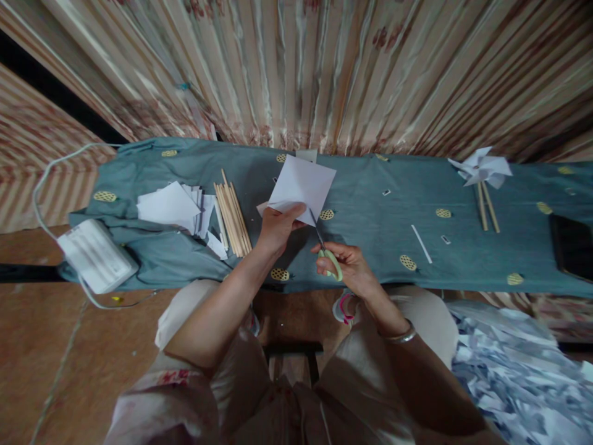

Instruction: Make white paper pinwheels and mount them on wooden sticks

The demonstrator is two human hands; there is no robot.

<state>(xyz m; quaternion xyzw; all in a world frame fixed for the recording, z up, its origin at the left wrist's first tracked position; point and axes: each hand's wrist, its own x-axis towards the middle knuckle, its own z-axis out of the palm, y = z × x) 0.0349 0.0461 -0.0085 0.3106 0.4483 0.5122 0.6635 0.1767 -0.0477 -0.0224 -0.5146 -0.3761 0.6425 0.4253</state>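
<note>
A square sheet of white paper [303, 182] is pinched between the thumb and fingers of my left hand [278, 228], at its lower left edge. My right hand [347, 266] grips the green handles of a pair of scissors [330, 264]. Their dark blades reach up to the lower corner of the paper; whether they are cutting into it I cannot tell. Left of my left hand lies a bundle of wooden sticks [232, 213], and beyond it a pile of white paper pieces [171, 207].
Paper pinwheels [482, 167] on sticks lie at the right of the cloth-covered table [365, 247], near a dark phone-like object [572, 247]. A white power strip [99, 254] with a cable sits at the left edge. A paper strip [421, 243] lies right of my hands. Paper scraps [523, 371] heap below.
</note>
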